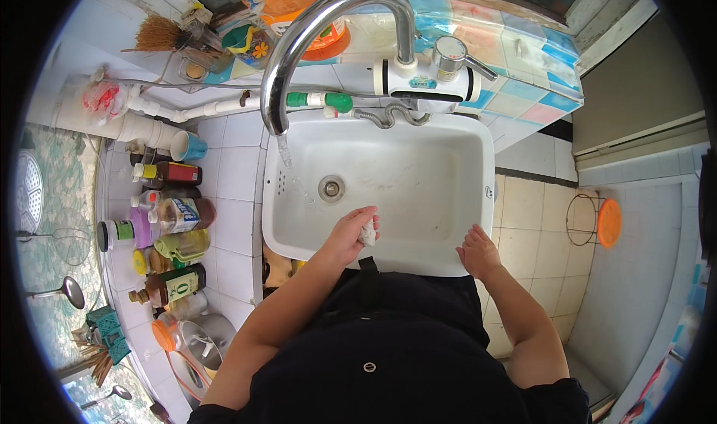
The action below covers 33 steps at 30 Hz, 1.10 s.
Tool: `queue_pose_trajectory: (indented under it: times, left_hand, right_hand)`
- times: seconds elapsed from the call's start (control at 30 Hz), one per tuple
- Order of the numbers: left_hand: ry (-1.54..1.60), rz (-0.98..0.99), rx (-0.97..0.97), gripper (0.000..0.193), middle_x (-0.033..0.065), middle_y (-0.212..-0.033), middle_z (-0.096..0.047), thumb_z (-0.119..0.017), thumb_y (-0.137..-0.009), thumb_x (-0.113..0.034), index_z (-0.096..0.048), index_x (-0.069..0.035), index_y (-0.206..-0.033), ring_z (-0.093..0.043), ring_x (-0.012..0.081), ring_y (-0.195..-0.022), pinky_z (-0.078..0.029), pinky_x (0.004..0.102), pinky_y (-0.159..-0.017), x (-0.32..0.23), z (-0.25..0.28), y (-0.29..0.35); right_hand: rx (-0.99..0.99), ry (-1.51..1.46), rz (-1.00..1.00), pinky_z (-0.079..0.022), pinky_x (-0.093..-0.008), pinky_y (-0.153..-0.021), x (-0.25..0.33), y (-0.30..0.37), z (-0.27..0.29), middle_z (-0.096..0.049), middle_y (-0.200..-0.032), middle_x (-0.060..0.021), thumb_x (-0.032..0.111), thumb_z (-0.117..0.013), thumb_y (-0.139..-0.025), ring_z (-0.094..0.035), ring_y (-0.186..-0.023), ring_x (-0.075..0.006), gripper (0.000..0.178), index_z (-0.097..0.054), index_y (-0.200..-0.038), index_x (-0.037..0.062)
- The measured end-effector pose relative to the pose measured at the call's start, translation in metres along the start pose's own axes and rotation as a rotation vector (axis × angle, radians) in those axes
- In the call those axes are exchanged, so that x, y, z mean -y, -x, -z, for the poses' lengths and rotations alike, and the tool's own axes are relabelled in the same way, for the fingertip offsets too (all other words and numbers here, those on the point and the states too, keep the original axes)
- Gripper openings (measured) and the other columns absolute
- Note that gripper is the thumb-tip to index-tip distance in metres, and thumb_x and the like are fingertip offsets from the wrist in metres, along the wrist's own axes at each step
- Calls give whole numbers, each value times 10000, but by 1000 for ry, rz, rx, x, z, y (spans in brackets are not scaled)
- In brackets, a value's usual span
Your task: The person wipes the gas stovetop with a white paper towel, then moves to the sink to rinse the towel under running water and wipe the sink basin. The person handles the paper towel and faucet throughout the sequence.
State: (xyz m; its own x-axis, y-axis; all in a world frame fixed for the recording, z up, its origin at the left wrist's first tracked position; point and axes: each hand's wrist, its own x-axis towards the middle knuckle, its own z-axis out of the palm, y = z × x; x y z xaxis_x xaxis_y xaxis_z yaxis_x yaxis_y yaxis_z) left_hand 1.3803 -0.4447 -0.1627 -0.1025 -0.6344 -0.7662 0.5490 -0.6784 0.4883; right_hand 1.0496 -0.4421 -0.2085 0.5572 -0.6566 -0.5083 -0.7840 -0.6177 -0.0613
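Note:
Over the front part of the white sink [448,222], my left hand [349,236] is closed around a small whitish-grey crumpled wad [368,234], which looks like a cloth; much of it is hidden by the fingers. My right hand [479,254] holds nothing and hovers at or against the sink's right front rim, fingers loosely stretched out; whether it touches the rim I cannot tell. From the curved chrome faucet [278,88] a thin stream of water [287,159] falls to the left of the round drain [331,189].
Left of the sink, a tiled counter holds several sauce and oil bottles [179,213], a blue cup [188,146] and a metal pot [209,340]. Behind the faucet are a white water heater unit [426,82] and an orange jug [328,39]. An orange round object [609,223] hangs at the right wall.

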Motion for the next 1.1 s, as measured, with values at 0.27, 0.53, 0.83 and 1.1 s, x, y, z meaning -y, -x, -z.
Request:
queue_pose_trajectory:
  times: [0.27, 0.53, 0.83, 1.1]
  left_hand:
    - [85, 27, -15, 214, 34, -896, -595, -638, -898, -193, -568, -60, -1051, -578, 134, -786, -511, 317, -689, 2, 67, 49]
    - [390, 11, 121, 243, 72, -902, -605, -536, -952, -218, -546, -29, -1104, -602, 191, -823, -518, 340, -738, -20, 124, 70]
    - [449, 33, 233, 286, 92, -1005, -580, -456, -916, -109, -531, -24, -1179, -585, 211, -929, -493, 404, -922, -50, 126, 83]
    - [257, 58, 142, 276, 32, -866, -566, -509, -919, -125, -545, -41, -1179, -573, 145, -763, -516, 314, -703, -48, 125, 66]
  right_hand:
    - [-30, -343, -408, -392, -396, -999, 84, 2, -5, -599, -1116, -146, 437, -424, -963, -551, -1077, -318, 499, -637, -1046, -6]
    - [-277, -677, -319, -472, -396, -927, 98, -19, -33, -602, -1210, -124, 151, -613, -846, -582, -1091, -326, 285, -633, -1113, 52]
    - [-33, -2145, -340, -501, -340, -873, 130, -42, 63, -634, -1158, -117, 115, -467, -971, -607, -1045, -216, 337, -500, -1300, 51]
    - [-239, -2139, -492, -424, -224, -629, 135, -49, 89, -649, -939, -26, 240, -487, -993, -546, -774, -86, 292, -572, -1208, 61]
